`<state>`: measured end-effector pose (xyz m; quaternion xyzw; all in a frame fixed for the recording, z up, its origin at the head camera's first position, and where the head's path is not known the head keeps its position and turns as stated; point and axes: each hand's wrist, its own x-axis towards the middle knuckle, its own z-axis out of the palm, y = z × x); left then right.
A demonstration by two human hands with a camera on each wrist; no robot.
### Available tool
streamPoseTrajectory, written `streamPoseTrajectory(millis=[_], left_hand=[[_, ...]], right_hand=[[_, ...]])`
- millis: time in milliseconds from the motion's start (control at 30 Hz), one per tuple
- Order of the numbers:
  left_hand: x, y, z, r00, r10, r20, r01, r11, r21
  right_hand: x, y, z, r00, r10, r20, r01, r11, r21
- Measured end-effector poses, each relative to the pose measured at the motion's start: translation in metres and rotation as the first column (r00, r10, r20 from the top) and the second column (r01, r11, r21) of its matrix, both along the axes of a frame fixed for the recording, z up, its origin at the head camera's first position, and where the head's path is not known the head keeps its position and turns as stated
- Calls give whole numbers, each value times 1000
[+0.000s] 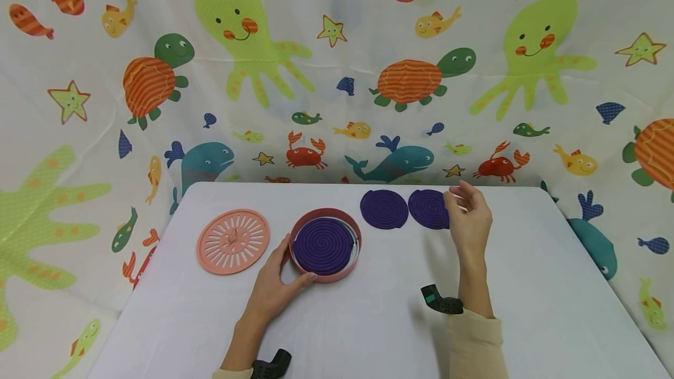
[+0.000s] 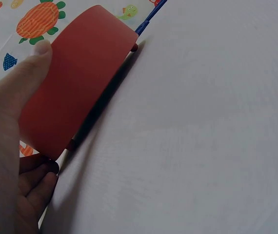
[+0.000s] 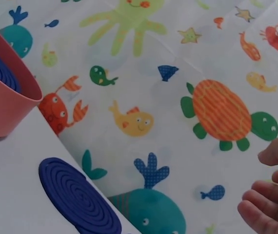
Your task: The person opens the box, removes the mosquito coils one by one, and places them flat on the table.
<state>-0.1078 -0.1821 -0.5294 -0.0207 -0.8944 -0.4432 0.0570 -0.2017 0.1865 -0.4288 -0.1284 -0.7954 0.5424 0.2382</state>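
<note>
A round salmon-pink mosquito coil holder [image 1: 356,271] stands on the white table, with a dark purple mosquito coil [image 1: 322,245] lying inside its rim. My left hand [image 1: 276,285] grips the holder's near-left side, thumb at the front and fingers round the left; in the left wrist view the holder's outer wall [image 2: 75,83] sits between thumb and fingers. Two more coils lie flat at the back: one left [image 1: 384,209], one right [image 1: 429,209]. My right hand [image 1: 470,218] is raised by the right coil, overlapping its edge in the head view. Its fingers are loosely bent, with nothing between them in the right wrist view.
A salmon-pink slotted lid [image 1: 233,241] with a small centre knob lies left of the holder. The white table [image 1: 547,285] ends at the back against a curtain [image 1: 295,63] printed with sea animals. Each wrist wears a small black camera.
</note>
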Motion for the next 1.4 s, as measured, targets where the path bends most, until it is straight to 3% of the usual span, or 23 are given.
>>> streamPoseTrajectory(millis=[400, 767, 1100, 1400], left_hand=[[0, 0, -2, 1000, 1, 1, -1, 1000, -5], [-1, 1, -1, 1000, 0, 9, 0, 1000, -8], [0, 1, -1, 1000, -2, 4, 2, 1000, -8], [0, 0, -2, 1000, -1, -8, 1, 1000, -14]], right_hand=[[2, -10, 2, 999, 42, -21, -42, 999, 34], [3, -20, 3, 991, 122, -62, -122, 993, 5], [7, -32, 5, 985, 170, -35, -168, 985, 40], [12, -49, 8, 962, 262, -73, -258, 964, 61]])
